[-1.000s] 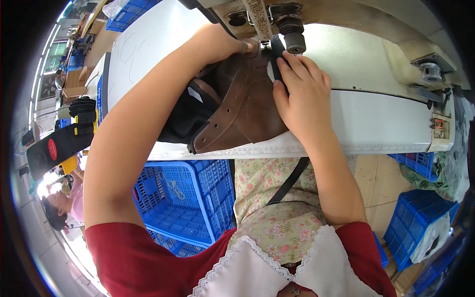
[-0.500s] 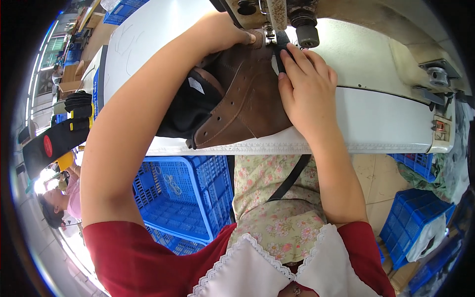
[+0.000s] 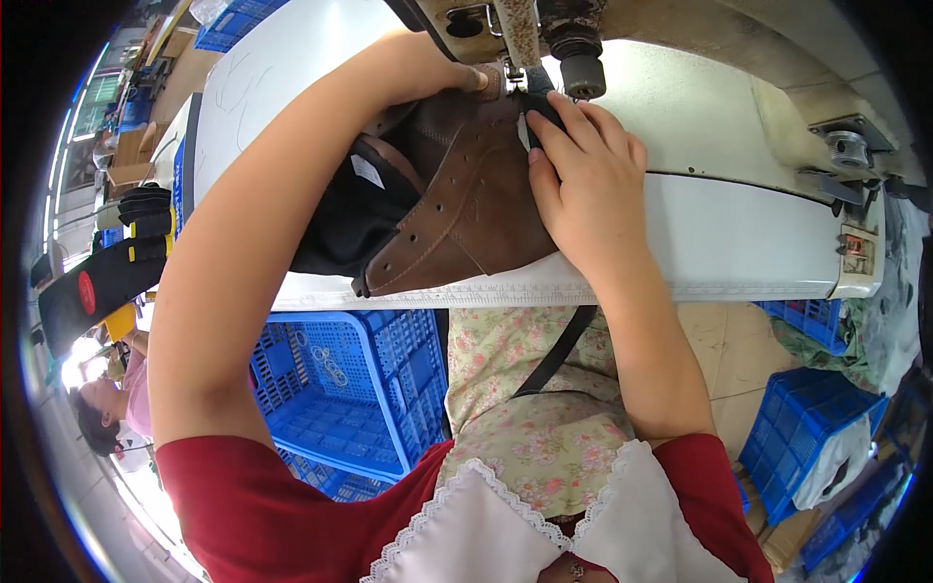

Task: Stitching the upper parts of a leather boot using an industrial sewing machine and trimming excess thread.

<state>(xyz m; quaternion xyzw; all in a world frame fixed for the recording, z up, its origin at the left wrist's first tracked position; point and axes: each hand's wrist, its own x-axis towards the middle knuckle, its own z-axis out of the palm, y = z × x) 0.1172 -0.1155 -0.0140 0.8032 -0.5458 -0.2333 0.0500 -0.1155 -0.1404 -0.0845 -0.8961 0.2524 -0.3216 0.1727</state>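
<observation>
Working from the head view, a person has both bare hands on a brown leather shoe upper, which lies on the white machine table with its far end at the metal presser foot and its near-left end at the table's ruled near edge. The left hand reaches in from the left, its thumb touching the upper just left of the foot; its other fingers are hidden, so I cannot tell how tightly it holds. The right hand lies to the right of the foot, fingers stretched out and slightly apart, their tips over a black strip along the upper's right side (whether they pinch it, I cannot tell). On the left, the upper opens onto a black lining bearing a small white label, and a row of eyelet holes runs along the leather beside it.

Above the work hangs the sewing machine head, with a dark round knob on its right. Below the table, to the left, stands a blue crate; another blue crate stands on the floor at right. The person wears a floral apron and red sleeves. Far off to the left is a co-worker in pink.
</observation>
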